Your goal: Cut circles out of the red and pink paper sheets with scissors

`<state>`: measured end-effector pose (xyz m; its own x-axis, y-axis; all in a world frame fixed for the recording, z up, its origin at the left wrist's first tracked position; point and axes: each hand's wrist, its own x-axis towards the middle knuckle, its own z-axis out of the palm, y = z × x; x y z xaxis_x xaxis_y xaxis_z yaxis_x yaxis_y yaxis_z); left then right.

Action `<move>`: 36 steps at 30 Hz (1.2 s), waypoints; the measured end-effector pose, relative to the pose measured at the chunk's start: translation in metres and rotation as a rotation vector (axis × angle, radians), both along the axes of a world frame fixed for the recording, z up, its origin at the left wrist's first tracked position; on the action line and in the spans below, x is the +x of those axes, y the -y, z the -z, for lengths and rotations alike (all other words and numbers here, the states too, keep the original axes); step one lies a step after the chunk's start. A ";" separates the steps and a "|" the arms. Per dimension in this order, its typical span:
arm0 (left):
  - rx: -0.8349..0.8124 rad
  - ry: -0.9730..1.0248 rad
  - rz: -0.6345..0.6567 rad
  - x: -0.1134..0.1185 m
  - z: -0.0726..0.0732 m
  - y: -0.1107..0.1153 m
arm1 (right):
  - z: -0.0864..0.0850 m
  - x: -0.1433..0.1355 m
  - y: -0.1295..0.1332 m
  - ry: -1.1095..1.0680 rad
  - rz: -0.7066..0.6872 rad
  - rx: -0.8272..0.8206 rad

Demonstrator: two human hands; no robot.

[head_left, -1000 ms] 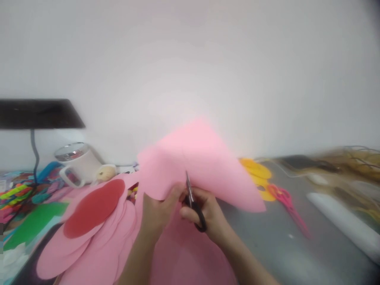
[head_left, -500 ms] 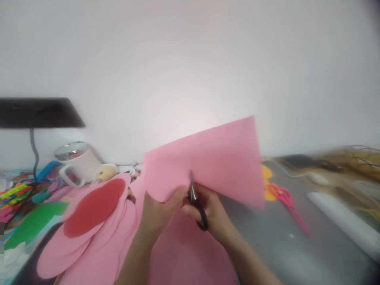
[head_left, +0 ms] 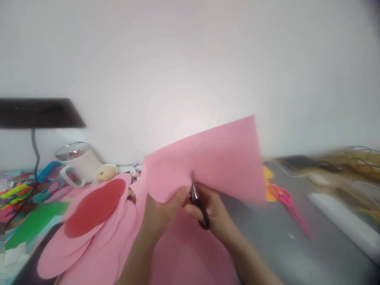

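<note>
A pink sheet of paper (head_left: pixel 228 162) is held up in front of me, with a faint curved line drawn on it. My left hand (head_left: pixel 164 209) pinches its lower left part, where a rounded edge has been cut. In my right hand (head_left: pixel 208 209) are scissors (head_left: pixel 196 198) with dark handles, their blades on the sheet near its middle. The blades look nearly closed, and part of the handles is hidden by my fingers. More pink paper (head_left: pixel 190 253) lies below my hands.
To the left are stacked pink ovals (head_left: pixel 59 253) with a red oval (head_left: pixel 96 208) on top, green paper (head_left: pixel 37 223) and a white mug (head_left: pixel 83 162). On the right, pink-handled scissors (head_left: pixel 292 209) lie on the grey mat (head_left: pixel 267 245), near yellow pieces (head_left: pixel 268 173) and a white bar (head_left: pixel 341 221).
The scissors and my right hand have shifted very slightly right, along with the sheet. Both hands keep their hold.
</note>
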<state>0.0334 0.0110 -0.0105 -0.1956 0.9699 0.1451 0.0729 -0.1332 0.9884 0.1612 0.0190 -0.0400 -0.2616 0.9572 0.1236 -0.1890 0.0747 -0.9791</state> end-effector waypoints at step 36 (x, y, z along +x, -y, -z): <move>0.025 0.017 0.021 -0.005 0.008 -0.004 | 0.005 0.002 -0.002 0.020 0.009 0.006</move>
